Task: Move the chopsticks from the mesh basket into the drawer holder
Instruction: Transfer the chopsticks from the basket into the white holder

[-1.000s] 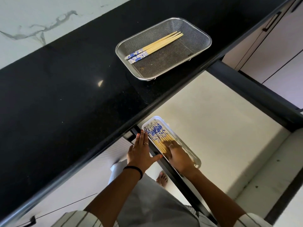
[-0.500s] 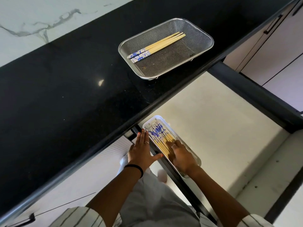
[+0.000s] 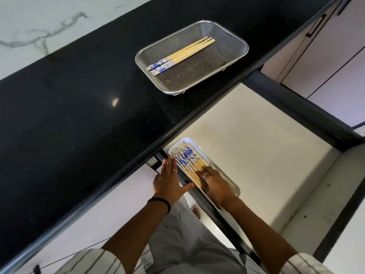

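1. Lower centre: the right hand [image 3: 214, 185] lies on the chopsticks in the drawer holder [image 3: 233, 184], fingers loosely bent; its grip cannot be told. The left hand [image 3: 167, 179] rests flat beside it, fingers straight.
2. Risk: pushing the bundle could spill sticks over the holder's shallow rim.
3. Upper centre, on the black worktop [image 3: 79, 95]: a few pale chopsticks [image 3: 180, 54], ends patterned blue and white, lie in the mesh basket [image 3: 227, 36].

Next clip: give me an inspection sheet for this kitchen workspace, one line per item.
Surface: black counter, glossy; open drawer below.
Job's things: mesh basket on the counter holds a few chopsticks; holder in the drawer holds a row of chopsticks.
Clutter: small specks in the basket.
Hands: left hand flat on the drawer's edge; right hand rests, fingers bent, on the holder's chopsticks.
Cables: nothing seen.
Surroundings: marble wall, cabinets.
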The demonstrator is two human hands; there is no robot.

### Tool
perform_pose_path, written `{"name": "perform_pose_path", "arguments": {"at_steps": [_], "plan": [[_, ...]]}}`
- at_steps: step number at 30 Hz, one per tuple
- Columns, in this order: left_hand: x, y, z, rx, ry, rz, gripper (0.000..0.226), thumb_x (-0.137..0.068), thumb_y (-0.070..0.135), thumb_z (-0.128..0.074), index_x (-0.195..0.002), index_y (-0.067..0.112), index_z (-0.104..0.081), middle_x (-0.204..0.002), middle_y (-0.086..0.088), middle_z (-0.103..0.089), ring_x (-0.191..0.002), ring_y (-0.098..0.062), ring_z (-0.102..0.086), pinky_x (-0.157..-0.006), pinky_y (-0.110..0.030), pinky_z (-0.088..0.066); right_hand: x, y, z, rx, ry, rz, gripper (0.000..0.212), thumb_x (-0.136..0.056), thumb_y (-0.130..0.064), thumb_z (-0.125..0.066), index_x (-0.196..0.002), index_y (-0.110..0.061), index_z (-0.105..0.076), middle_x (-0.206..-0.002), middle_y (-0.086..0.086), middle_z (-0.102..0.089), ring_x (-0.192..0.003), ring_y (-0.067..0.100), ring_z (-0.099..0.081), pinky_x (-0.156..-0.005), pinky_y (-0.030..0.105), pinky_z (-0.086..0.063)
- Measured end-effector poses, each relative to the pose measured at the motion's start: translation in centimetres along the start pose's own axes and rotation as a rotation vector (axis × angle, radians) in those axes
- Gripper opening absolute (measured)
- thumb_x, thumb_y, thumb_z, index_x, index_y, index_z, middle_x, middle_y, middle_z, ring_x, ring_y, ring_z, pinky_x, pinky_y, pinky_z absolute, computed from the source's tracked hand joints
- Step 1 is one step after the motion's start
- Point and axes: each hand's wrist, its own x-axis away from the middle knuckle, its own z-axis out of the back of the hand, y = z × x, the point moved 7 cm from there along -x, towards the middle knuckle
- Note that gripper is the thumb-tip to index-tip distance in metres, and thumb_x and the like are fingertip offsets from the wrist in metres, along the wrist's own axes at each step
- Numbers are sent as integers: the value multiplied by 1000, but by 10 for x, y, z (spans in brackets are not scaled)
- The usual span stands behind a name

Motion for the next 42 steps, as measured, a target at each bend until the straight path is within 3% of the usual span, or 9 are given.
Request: {"name": "perform_pose_path", "arguments": {"at_steps": [6, 11, 19, 32, 36, 39, 42], "plan": [[0, 0, -1, 11, 7, 0, 115, -75, 76, -50, -151, 15, 12, -160, -3, 15, -148, -22, 8, -114, -43, -25, 9, 7, 3, 201, 29, 11, 46, -94, -27, -55, -138, -19, -43, -148, 3, -34, -132, 23, -43, -106, 33, -43], [-1, -1, -2, 15, 9, 3, 116, -75, 76, -51, -151, 15, 13, -160, -2, 16, -147, -22, 8, -114, -43, -26, 7, 9, 2, 129, 0, -58, 46, -95, -27, -53, -138, -16, -40, -144, 5, -37, -129, 24, -46, -106, 35, -45], [-4, -3, -6, 3, 22, 2, 118, -72, 80, -47, -150, 17, 14, -160, -2, 14, -148, -22, 7, -113, -42, -26, -2, 3, 2, 86, 39, -102, 38, -98, -32, -46, -131, -13, -44, -137, 8, -44, -117, 27, -56, -92, 37, -54], [-6, -5, -9, -3, 32, -5, 118, -72, 80, -48, -150, 18, 14, -160, -1, 14, -148, -21, 7, -113, -41, -28, -6, -1, 3, -54, 33, -73, 36, -95, -22, -54, -127, -9, -47, -139, 9, -43, -126, 27, -49, -100, 39, -51], [-6, -6, -9, -8, 36, -2, 118, -72, 81, -47, -150, 18, 15, -160, -1, 14, -148, -21, 7, -112, -41, -28, -3, -3, 5, -32, 55, -84, 40, -95, -27, -53, -131, -11, -44, -138, 9, -44, -124, 26, -50, -99, 37, -52], [-5, -5, -9, -2, 40, -5, 119, -71, 81, -47, -151, 17, 14, -160, -2, 13, -148, -21, 7, -113, -41, -28, -1, -12, 10, 74, 98, 12, 47, -95, -30, -52, -139, -17, -39, -142, 9, -41, -126, 25, -48, -100, 34, -49], [-4, -5, -9, 5, 42, -9, 118, -71, 82, -46, -151, 17, 12, -160, -2, 13, -148, -21, 7, -113, -40, -28, -13, -28, 14, 180, 30, 138, 55, -94, -23, -52, -145, -17, -32, -152, 8, -32, -135, 27, -39, -110, 37, -40]]}}
